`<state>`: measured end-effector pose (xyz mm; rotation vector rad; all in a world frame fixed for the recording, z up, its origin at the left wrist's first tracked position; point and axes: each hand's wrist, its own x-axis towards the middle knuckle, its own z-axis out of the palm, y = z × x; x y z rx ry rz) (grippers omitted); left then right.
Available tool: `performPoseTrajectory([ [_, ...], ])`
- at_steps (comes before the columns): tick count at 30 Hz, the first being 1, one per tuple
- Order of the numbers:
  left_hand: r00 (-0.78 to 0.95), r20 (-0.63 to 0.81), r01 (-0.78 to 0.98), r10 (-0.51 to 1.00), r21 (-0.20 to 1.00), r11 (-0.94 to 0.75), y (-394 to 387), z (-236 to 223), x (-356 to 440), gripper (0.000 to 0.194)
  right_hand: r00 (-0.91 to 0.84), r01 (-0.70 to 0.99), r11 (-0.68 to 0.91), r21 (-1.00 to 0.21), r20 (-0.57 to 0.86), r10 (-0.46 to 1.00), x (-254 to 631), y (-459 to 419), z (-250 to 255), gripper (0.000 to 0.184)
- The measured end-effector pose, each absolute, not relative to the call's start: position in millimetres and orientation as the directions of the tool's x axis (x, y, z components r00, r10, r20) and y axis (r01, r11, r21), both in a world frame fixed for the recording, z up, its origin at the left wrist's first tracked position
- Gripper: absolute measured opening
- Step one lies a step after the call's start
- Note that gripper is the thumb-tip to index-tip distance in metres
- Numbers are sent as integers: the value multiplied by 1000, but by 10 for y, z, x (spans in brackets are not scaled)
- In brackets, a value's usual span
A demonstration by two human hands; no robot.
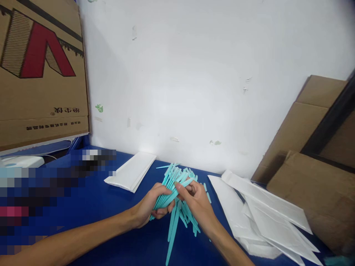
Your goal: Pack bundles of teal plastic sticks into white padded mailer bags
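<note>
My left hand (156,201) is closed around a bundle of thin turquoise plastic sticks (166,196), flat and narrowing toward one end. The sticks lie roughly side by side and slant up to the right. With thumb and fingers my right hand (196,195) pinches one turquoise stick (185,183) at the top of the bundle. Behind and below both hands, more loose turquoise sticks (172,225) are heaped on the blue table (111,225), pointing in various directions. My hands hide part of this pile.
A folded white packet (133,171) lies left of the pile. Several flat white packets (266,218) overlap at right. Cardboard (299,199) leans at the far right, and a printed carton (44,96) stands at left. A white wall (180,81) rises behind the table.
</note>
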<state>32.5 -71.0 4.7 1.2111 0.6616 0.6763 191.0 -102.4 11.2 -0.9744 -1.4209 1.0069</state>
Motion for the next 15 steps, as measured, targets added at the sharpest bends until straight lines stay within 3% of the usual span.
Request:
performPoseTrajectory([
  [7,615,-126,-111,778,963,244,-706,-1,315,35,-43,65,315,-947,312,949,1911,-998,44,42],
  [15,648,-98,-157,755,953,259,-654,-119,293,40,-18,10,276,-961,275,961,1902,-983,15,33],
])
